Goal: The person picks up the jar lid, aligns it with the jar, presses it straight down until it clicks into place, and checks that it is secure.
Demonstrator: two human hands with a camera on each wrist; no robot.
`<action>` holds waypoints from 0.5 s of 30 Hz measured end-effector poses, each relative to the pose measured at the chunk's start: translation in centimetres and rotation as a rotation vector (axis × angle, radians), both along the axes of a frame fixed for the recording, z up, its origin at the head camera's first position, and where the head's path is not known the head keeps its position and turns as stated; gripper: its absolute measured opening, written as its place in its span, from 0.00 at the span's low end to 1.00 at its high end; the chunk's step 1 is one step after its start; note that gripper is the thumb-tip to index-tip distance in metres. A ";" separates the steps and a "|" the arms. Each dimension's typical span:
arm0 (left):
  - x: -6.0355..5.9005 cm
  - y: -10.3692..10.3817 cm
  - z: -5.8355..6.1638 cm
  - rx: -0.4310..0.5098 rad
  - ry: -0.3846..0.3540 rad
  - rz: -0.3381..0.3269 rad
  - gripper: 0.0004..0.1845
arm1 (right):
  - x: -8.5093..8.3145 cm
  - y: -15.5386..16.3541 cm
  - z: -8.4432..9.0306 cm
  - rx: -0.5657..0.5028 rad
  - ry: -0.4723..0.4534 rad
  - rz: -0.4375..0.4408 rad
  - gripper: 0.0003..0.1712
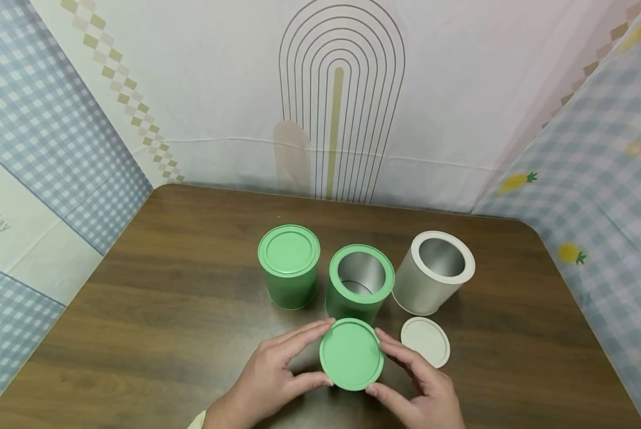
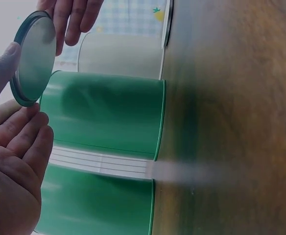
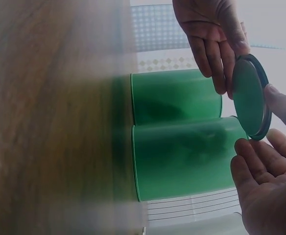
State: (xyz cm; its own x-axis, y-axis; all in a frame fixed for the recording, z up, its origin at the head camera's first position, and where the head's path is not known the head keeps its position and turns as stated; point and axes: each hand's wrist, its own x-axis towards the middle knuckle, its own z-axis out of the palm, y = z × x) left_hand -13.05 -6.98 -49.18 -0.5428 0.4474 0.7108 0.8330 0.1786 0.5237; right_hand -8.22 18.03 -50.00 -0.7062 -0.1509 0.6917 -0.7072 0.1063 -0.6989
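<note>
A round green lid (image 1: 351, 354) is held by its edge between both hands, raised above the table just in front of the open green can (image 1: 359, 310). My left hand (image 1: 277, 372) pinches its left side with thumb and fingers. On the opposite side, my right hand (image 1: 419, 381) pinches the rim the same way. Both wrist views show the lid's metallic underside (image 2: 36, 58) and its raised inner ring. The open can stands upright with its shiny inside showing. To its left is another green can (image 1: 291, 256), its lid on.
An open white can (image 1: 428, 286) stands right of the green ones, close to the middle can. In front of it a white lid (image 1: 425, 341) lies flat on the brown wooden table (image 1: 165, 333). Patterned cloth (image 1: 218, 89) hangs behind and at both sides.
</note>
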 end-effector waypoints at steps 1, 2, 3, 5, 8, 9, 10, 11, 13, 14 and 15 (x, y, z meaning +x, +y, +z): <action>0.0 0.0 0.0 0.002 0.004 -0.002 0.37 | 0.0 0.0 0.0 0.001 0.000 0.000 0.36; 0.0 0.0 0.0 0.004 0.007 -0.005 0.37 | 0.0 0.0 0.0 0.001 0.003 0.001 0.36; 0.0 0.0 0.0 0.006 0.011 -0.007 0.37 | 0.0 0.1 0.0 0.003 0.005 -0.002 0.36; 0.0 0.1 0.0 0.012 0.020 -0.011 0.37 | 0.0 0.1 0.1 0.002 0.008 -0.002 0.36; 0.0 0.1 0.1 0.017 0.027 -0.014 0.37 | 0.0 0.1 0.1 0.006 0.015 -0.007 0.35; 0.0 0.1 0.1 0.017 0.029 -0.014 0.37 | 0.0 0.1 0.1 0.011 0.016 -0.012 0.35; 0.0 0.1 0.2 0.016 0.029 -0.013 0.37 | 0.0 0.2 0.1 0.011 0.017 -0.012 0.35; 0.0 0.1 0.2 0.015 0.029 -0.012 0.37 | 0.0 0.2 0.1 0.014 0.018 -0.013 0.35; 0.1 0.1 0.2 0.013 0.029 -0.011 0.37 | 0.0 0.2 0.1 0.011 0.017 -0.009 0.36; 0.1 0.1 0.2 0.013 0.030 -0.010 0.37 | 0.0 0.2 0.2 0.009 0.014 -0.005 0.36; 0.1 0.1 0.2 0.011 0.030 -0.007 0.37 | 0.0 0.3 0.2 0.007 0.012 -0.001 0.36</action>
